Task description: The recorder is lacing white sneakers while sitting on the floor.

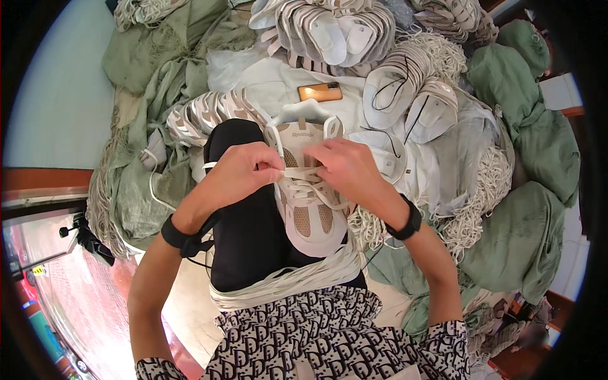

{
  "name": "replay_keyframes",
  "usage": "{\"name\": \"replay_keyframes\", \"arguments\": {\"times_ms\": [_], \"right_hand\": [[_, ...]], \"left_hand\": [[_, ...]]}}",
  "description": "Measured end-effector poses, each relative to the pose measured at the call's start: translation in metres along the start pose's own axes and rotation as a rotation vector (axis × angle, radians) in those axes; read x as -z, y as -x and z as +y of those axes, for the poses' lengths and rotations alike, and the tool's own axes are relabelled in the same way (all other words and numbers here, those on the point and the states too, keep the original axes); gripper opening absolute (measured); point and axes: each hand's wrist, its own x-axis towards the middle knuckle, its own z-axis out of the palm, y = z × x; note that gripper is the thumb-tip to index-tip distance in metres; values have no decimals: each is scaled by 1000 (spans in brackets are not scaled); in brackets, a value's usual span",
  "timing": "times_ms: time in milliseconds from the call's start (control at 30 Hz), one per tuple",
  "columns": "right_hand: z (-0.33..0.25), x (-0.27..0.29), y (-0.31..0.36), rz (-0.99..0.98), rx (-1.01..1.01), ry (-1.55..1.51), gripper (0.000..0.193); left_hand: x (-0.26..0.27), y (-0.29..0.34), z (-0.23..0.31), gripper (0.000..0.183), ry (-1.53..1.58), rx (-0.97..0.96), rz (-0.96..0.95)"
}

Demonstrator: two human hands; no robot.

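A beige and white sneaker upper [307, 237] with tan mesh panels lies across my black-trousered lap, toe toward me. Cream shoelace [307, 188] zigzags over its front, and a loose length loops down its right side. At the upper's left edge, my left hand [246, 168] pinches a lace between thumb and forefinger; a lace end sticks out behind the hand. My right hand [350, 167] is bent over the right eyelet row, fingers closed on the lace. Its fingertips are partly blurred. The tongue [301, 135] shows between the hands.
Beyond the upper, an orange-gold phone [320, 92] rests on white cloth. Stacked pale uppers [329, 35] rise behind it, with more uppers [212, 114] at left. Loose laces [487, 183] and green sacks [522, 240] crowd the right. A lace bundle [285, 282] lies across my lap.
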Motion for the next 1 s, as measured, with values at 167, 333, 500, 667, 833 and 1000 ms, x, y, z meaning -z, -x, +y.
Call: {"name": "replay_keyframes", "arguments": {"times_ms": [167,333,500,667,833,1000], "right_hand": [[26,-14,3,-199,142,-52,14],[80,32,7,34,-167,-196,17],[122,30,31,-141,-337,-58,16],[60,37,50,-145,-349,-396,24],[-5,-1,50,-92,10,-16,32],[6,-5,46,45,101,32,34]], "left_hand": [[-6,1,-4,7,-202,-82,57],[-22,-2,-15,9,-521,-376,283],[-28,2,-17,19,-653,-396,407],[-26,6,-10,26,-655,-337,424],[-17,-1,-9,20,-612,-236,357],[-18,6,3,21,-757,-396,456]]}}
